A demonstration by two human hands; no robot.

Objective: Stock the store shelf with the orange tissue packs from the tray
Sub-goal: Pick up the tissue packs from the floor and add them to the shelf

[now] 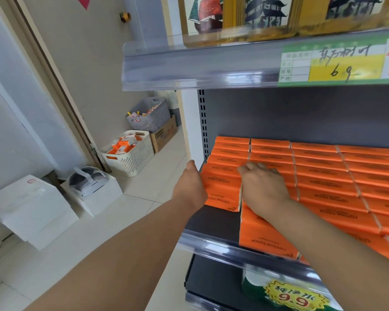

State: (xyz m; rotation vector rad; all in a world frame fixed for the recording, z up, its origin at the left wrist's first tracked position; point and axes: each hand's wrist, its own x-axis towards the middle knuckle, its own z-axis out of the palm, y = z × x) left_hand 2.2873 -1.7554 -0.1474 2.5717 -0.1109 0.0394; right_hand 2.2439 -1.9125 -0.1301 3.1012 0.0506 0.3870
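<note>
Nearest us, the shelf (211, 221) has one bare corner at near left, room for more. Our left hand (190, 187) presses flat, thumb straight, against the left ends of the orange tissue packs (323, 182). Our right hand (264, 185), just right, curls its fingers over their tops. Their long axis runs left-right. Far left, the tray (130, 158) holds more.

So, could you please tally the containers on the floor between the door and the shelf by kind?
Cream basket: 1
Grey basket: 1
Cardboard box: 1
White boxes: 2
Total: 5
Anything farther back is too hidden to count.
</note>
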